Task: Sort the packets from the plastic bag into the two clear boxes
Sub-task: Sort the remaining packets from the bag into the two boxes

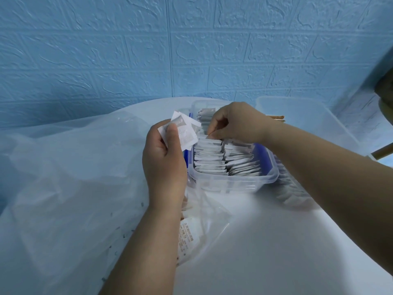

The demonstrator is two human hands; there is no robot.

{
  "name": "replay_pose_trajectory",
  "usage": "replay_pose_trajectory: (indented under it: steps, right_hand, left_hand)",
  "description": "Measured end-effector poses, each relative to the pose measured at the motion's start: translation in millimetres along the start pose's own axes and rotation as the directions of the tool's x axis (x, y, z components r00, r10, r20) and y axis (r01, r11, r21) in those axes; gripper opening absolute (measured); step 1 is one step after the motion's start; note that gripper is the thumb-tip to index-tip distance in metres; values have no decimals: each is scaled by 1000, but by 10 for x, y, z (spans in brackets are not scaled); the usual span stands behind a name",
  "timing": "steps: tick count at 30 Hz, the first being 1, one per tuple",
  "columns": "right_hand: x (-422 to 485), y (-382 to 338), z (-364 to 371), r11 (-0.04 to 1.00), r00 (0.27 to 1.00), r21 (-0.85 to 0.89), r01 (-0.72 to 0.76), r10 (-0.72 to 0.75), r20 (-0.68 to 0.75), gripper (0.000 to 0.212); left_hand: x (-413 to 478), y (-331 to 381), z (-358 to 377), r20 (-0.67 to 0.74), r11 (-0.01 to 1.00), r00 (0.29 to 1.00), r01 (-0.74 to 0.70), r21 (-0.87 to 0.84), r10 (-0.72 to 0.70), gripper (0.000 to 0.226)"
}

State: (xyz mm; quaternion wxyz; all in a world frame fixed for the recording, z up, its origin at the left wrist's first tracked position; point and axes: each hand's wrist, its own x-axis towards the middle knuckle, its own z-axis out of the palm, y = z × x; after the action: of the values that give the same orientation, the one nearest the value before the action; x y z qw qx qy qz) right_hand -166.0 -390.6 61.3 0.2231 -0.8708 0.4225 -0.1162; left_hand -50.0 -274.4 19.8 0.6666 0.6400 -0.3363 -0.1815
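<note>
My left hand (164, 165) grips a small fan of white packets (185, 133) just left of the near clear box (234, 184). That box has blue clips and is packed with two rows of upright white packets (225, 160). My right hand (238, 124) hovers over the box's middle, its fingertips pinching the top edge of one packet in the rows. A second clear box (293, 188) with packets stands behind my right forearm, mostly hidden. The big translucent plastic bag (70, 188) spreads over the table's left half, with a few printed packets (187, 239) showing under my left wrist.
The round white table (276, 252) has a curved edge at the lower right. An empty clear tub (304, 122) stands at the back right by some wooden sticks (276, 118). A blue brick-pattern wall rises close behind.
</note>
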Motion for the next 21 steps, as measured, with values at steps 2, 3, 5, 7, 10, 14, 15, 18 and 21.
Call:
replay_pose_trajectory:
  steps: [2, 3, 5, 7, 10, 14, 15, 18, 21]
  right_hand:
    - [8, -4, 12, 999, 1000, 31, -10, 10, -6, 6]
    - [3, -6, 4, 998, 1000, 60, -14, 16, -21, 6]
    - [-30, -30, -37, 986, 996, 163, -21, 35, -82, 12]
    - [-92, -103, -104, 943, 993, 333, -10, 49, -108, 22]
    - [-197, -273, -154, 895, 1000, 445, 24, -29, 4, 32]
    - [-224, -420, -66, 905, 995, 416, 85, -101, 16, 24]
    - [-213, -439, -49, 904, 994, 414, 104, -107, -16, 21]
    - [-171, -413, -41, 904, 994, 415, 102, -81, -68, 18]
    - [-155, -306, -85, 894, 995, 445, 50, -7, -97, 13]
  left_hand:
    - [5, -5, -8, 10, 1000, 1000, -9, 12, 9, 10]
    - [10, -11, -10, 16, 1000, 1000, -13, 15, 13, 9]
    - [14, -13, -9, 24, 1000, 1000, -12, 12, 12, 7]
    - [14, -6, -8, 28, 1000, 1000, -4, 4, 4, 8]
    - [-2, 21, -12, 23, 1000, 1000, -2, -17, 3, 9]
    - [-28, 51, -20, -11, 998, 1000, 9, -63, -10, 11]
    - [-22, 52, -22, -20, 997, 1000, 19, -81, -20, 12]
    - [14, 5, -33, -42, 992, 998, 48, -117, -53, 14]
    - [35, -32, -45, -70, 994, 997, 38, -102, -45, 15]
